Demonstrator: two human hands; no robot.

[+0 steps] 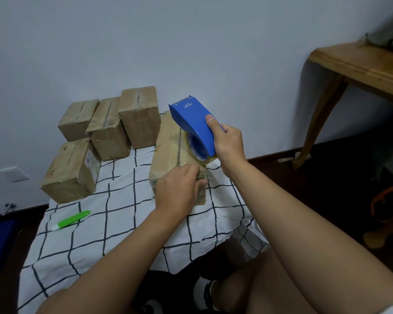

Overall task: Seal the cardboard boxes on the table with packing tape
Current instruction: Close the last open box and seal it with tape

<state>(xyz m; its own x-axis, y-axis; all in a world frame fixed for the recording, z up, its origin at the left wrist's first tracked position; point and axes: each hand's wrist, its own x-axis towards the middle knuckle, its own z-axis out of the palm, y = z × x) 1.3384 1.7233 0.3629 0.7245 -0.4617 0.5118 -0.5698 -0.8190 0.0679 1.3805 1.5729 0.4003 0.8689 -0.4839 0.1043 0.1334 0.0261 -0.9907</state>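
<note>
A long cardboard box [167, 146] lies on the checked tablecloth [114, 214], its top seam running away from me. My right hand [228, 146] grips a blue tape dispenser [192, 120] holding a roll of clear tape [196, 152], tilted over the near end of the box top. My left hand [179, 190] presses its fingers onto the near end of the box, where tape folds over the edge. Several other cardboard boxes stand at the back left: a near one [70, 171] and three behind it [78, 120], [108, 130], [140, 116].
A green and white cutter pen [72, 219] lies on the cloth at the front left. A wooden table [359, 64] stands to the right, over a dark floor. A wall socket [13, 174] is at the left. My knees are below the table's front edge.
</note>
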